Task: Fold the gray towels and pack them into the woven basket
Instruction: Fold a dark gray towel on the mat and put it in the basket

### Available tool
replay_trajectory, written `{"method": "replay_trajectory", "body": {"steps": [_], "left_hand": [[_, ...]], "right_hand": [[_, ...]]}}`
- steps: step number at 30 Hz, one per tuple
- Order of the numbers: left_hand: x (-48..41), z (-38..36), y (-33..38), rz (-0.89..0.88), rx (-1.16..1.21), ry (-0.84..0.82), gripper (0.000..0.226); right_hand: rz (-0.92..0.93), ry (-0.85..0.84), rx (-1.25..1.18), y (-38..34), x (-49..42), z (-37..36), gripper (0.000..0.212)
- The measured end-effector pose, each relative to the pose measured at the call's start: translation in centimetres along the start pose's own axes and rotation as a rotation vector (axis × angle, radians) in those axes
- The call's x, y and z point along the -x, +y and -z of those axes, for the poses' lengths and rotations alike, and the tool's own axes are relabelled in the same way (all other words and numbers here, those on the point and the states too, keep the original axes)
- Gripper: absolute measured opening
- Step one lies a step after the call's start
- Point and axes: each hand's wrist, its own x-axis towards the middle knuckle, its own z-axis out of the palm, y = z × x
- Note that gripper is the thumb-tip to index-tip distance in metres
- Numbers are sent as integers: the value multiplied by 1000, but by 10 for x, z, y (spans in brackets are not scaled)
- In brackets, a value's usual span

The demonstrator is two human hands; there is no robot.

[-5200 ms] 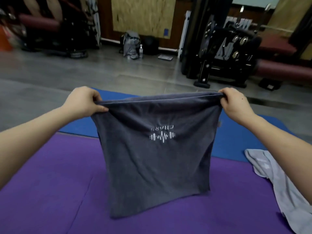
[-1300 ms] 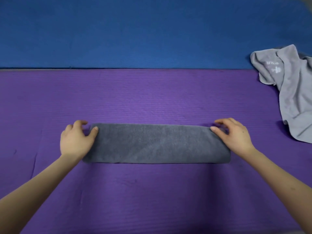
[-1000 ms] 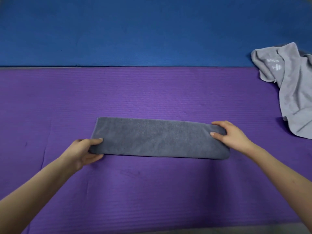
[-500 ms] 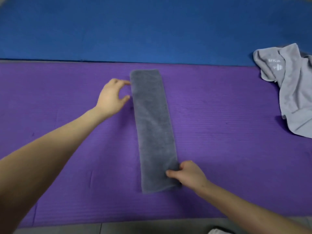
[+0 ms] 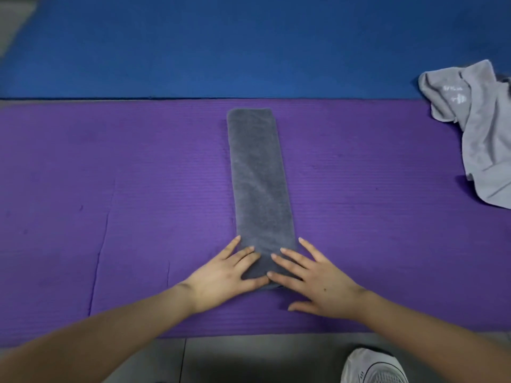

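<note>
A dark gray towel [image 5: 258,178], folded into a long narrow strip, lies lengthwise on the purple mat [image 5: 138,217], running away from me. My left hand [image 5: 224,275] and my right hand [image 5: 312,277] lie flat with straight fingers on its near end, thumbs almost meeting at the near edge. A light gray towel [image 5: 481,128] lies crumpled at the right edge, partly over both mats. No woven basket is in view.
A blue mat [image 5: 221,45] lies beyond the purple one. Gray floor [image 5: 235,357] shows along the near edge, with a white shoe [image 5: 373,369] at the bottom right.
The strip has been turned from crosswise to lengthwise. My left hand came back from the far end, and both hands now rest flat on the near end.
</note>
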Motion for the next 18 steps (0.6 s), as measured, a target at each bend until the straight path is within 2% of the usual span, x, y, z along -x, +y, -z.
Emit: {"method": "replay_trajectory", "body": {"steps": [4, 8, 10, 14, 16, 18], "left_hand": [[-6, 5, -1, 76, 71, 0, 49], [-8, 12, -5, 173, 362, 25, 41], [-7, 20, -13, 232, 520, 41, 40], [-5, 46, -27, 384, 988, 95, 42], [-5, 53, -31, 462, 1050, 119, 43], [-9, 54, -40, 553, 1084, 141, 48]], "right_hand": [[-55, -1, -64, 7, -3, 2, 86], [-75, 43, -224, 7, 0, 7, 102], [-86, 92, -287, 4, 2, 10, 104], [-123, 271, -343, -4, -6, 18, 103], [-197, 366, -369, -6, -18, 21, 101], [-301, 426, -463, -2, -35, 28, 90]]}}
